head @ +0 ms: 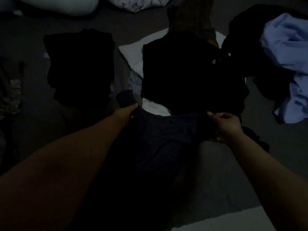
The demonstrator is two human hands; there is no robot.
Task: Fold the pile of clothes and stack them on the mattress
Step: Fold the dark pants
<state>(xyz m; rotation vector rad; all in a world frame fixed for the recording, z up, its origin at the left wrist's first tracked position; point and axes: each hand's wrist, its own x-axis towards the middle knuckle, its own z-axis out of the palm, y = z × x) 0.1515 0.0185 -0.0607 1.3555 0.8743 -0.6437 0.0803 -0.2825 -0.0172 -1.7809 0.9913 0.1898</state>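
Observation:
The scene is very dim. A dark navy garment (pixel 160 139) hangs in front of me, stretched between both hands. My left hand (pixel 126 114) grips its upper left corner and my right hand (pixel 226 125) pinches its upper right corner. Beyond it a folded black garment (pixel 186 77) lies on a white cloth (pixel 133 52). Another folded black stack (pixel 80 64) sits to the left on the dark mattress (pixel 30 37). An unfolded heap at the right holds a light blue shirt (pixel 286 44) and black clothes (pixel 246 52).
Two pillows (pixel 138 3) lie at the far edge. A patterned grey garment (pixel 11 90) sits at the left edge. A brownish folded piece (pixel 191 17) lies behind the middle stack. Pale floor tiles (pixel 221 219) show at the bottom right.

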